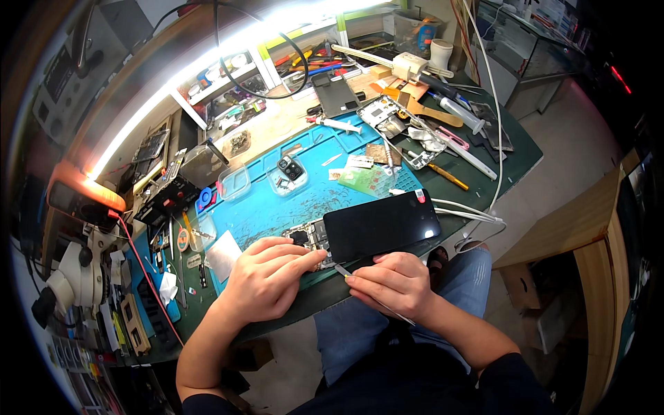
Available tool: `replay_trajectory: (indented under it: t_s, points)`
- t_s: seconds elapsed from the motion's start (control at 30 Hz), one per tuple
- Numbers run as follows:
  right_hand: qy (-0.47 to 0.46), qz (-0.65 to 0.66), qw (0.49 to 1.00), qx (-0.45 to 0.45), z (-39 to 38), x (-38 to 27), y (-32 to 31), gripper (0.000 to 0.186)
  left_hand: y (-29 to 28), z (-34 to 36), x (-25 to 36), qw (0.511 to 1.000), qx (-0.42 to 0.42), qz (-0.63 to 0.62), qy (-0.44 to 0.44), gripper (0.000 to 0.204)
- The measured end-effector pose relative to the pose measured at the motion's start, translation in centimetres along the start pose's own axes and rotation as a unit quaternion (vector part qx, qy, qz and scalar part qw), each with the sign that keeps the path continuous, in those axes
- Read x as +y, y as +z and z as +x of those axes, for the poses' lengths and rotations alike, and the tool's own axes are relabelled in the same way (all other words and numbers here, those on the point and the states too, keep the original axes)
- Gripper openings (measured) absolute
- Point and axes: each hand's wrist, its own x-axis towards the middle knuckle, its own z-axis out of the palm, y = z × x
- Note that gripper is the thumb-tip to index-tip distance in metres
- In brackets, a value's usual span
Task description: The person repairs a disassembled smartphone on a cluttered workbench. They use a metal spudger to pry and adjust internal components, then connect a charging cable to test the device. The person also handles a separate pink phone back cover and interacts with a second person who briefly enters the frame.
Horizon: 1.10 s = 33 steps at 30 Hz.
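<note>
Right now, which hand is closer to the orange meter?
Left: the left hand is right of the orange meter, at the opened phone; the right hand is farther right, by the black screen.

Above the back of the bench we see a bright tube light, with shelf compartments of pliers and small tools beneath it. To our left stands an orange multimeter, and nearer us lies a crumpled white tissue. A blue tape roll sits just beside a clear plastic tub. On the right we find a large clear syringe, a yellow-handled tool and, farther back, a white cup. Beyond the bench we make out a glass display case.
</note>
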Motion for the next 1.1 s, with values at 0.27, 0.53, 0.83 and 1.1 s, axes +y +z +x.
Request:
replay_trajectory:
  t_s: [0.27, 0.53, 0.83, 1.1]
  points:
    - [0.007, -0.002, 1.0, 0.001, 0.06, 0.02, -0.06, 0.025, 0.08, 0.13, -0.1, 1.0, 0.003, 0.005, 0.002, 0.051]
    - [-0.004, -0.004, 1.0, 0.007, -0.12, -0.11, 0.04, 0.024, -0.32, 0.0, 0.22, 1.0, -0.005, 0.002, 0.001, 0.051]
    - [0.003, -0.008, 1.0, 0.011, -0.04, -0.25, -0.02, 0.023, -0.39, 0.16, 0.38, 1.0, -0.004, 0.003, 0.002, 0.05]
    - [0.002, -0.013, 1.0, 0.012, -0.21, -0.18, 0.02, 0.026, -0.53, 0.47, 0.72, 1.0, 0.001, 0.001, -0.002, 0.05]
